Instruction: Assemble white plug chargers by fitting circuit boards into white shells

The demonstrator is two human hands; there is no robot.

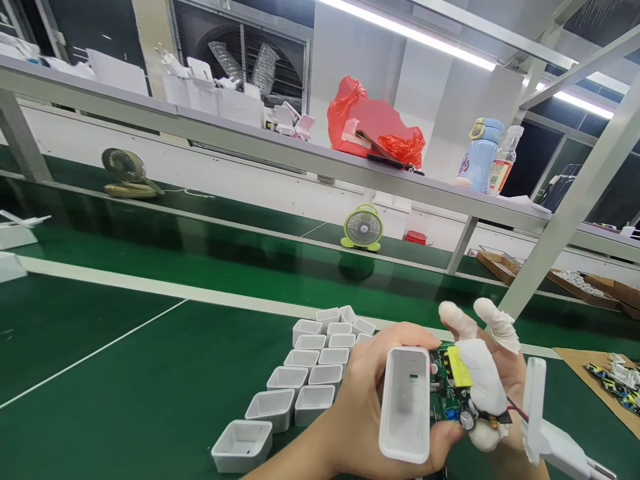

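Empty white housings [310, 380] stand open-side up in rows on the green table [125, 373]. Left hand [370, 407] wraps one white housing [406, 403], fingers closed on its walls; light, rigid, slick plastic. Right hand [493, 387], fingers in cots, pinches the circuit board [453, 393] beside the housing's mouth; fragile, best held by its edges. Plug cover [543, 427] hangs on wires at right.

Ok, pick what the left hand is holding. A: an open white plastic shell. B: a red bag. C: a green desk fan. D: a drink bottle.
A: the left hand grips an open white plastic shell, while the right hand holds a green circuit board beside it.
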